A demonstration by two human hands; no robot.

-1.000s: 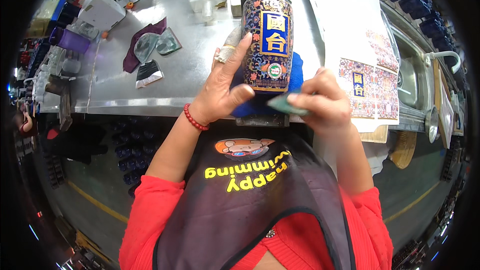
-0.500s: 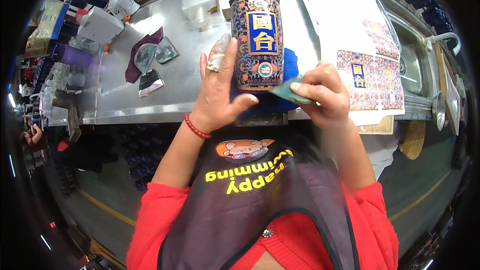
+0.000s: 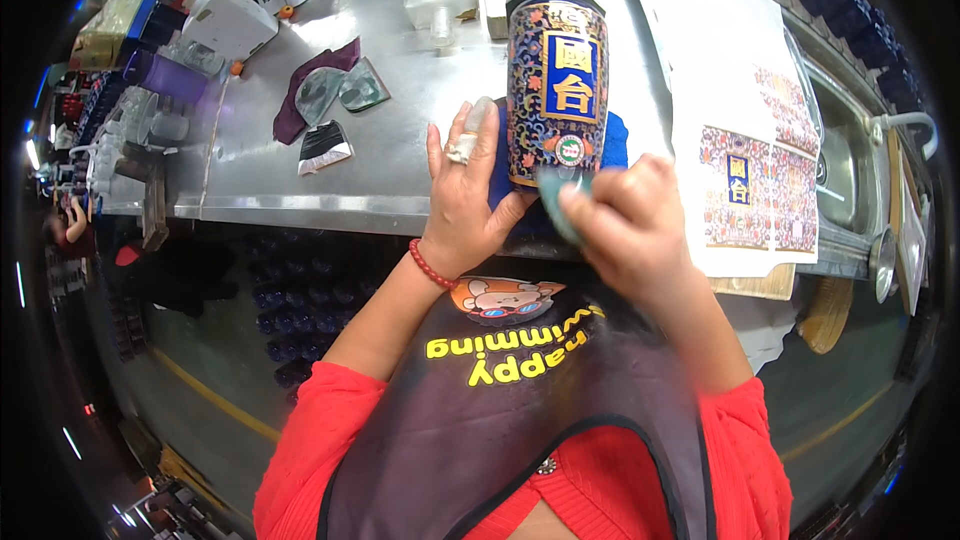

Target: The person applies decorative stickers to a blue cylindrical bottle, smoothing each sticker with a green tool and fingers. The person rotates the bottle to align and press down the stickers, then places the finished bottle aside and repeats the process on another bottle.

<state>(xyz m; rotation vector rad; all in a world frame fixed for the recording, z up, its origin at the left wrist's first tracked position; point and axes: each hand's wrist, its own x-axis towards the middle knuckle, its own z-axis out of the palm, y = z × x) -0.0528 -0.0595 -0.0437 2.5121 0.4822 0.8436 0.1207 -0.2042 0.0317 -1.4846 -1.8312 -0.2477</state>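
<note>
Green piece (image 3: 559, 205) turns to point up at the bottle (image 3: 560, 90)

The right hand (image 3: 637, 220) pinches the flat green piece between its thumb and fingers. The piece's tip is at the low edge of the bottle, but the hand is blurry, so I can't tell if piece and bottle touch. The left hand (image 3: 465, 200) is by the bottle's left side with its fingers apart. The bottle lies label up on a blue cloth (image 3: 617, 143), on a metal table (image 3: 385, 165). A big paper sheet (image 3: 710, 55) lies to the right.
</note>
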